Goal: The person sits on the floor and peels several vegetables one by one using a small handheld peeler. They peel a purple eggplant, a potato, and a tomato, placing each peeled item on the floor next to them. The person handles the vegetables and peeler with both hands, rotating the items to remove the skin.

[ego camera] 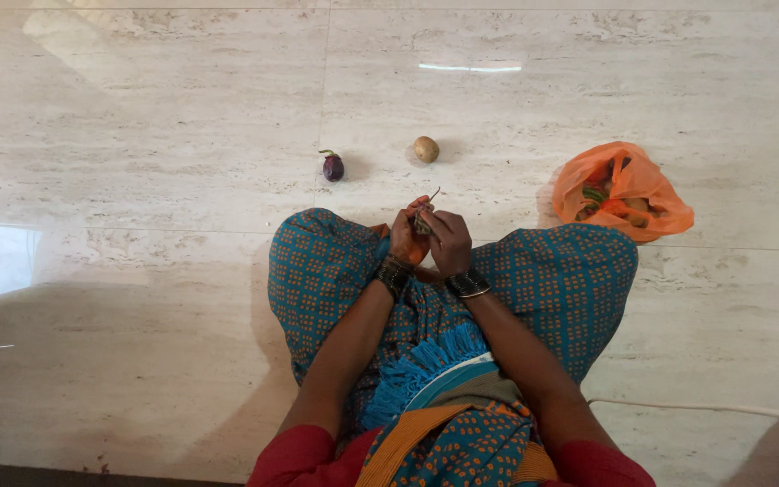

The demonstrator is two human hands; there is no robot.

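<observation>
While both hands meet above the lap, left hand (405, 239) and right hand (449, 242) fingers pinch a small green stalky vegetable (424, 219), small purple aubergine (333, 166), round brown potato (426, 149), orange plastic bag (622, 191) on the marble floor (137, 135) beyond.

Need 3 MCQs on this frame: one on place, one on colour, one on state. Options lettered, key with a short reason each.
1. Where is the orange bag?
A. On the floor at the image's right, beyond the knee
B. In the lap
C. Beside the aubergine

2. What colour is the aubergine on the floor?
A. Yellow
B. Dark purple
C. White

3. What are the left hand and right hand doing?
A. Resting flat on the floor
B. Holding the potato
C. Together gripping a small greenish item

Key: 1 A, the bag lies on the tiles at the right; 2 B, its skin is dark purple with a green stem; 3 C, both hands meet around the item, while the potato lies apart, untouched.
</observation>
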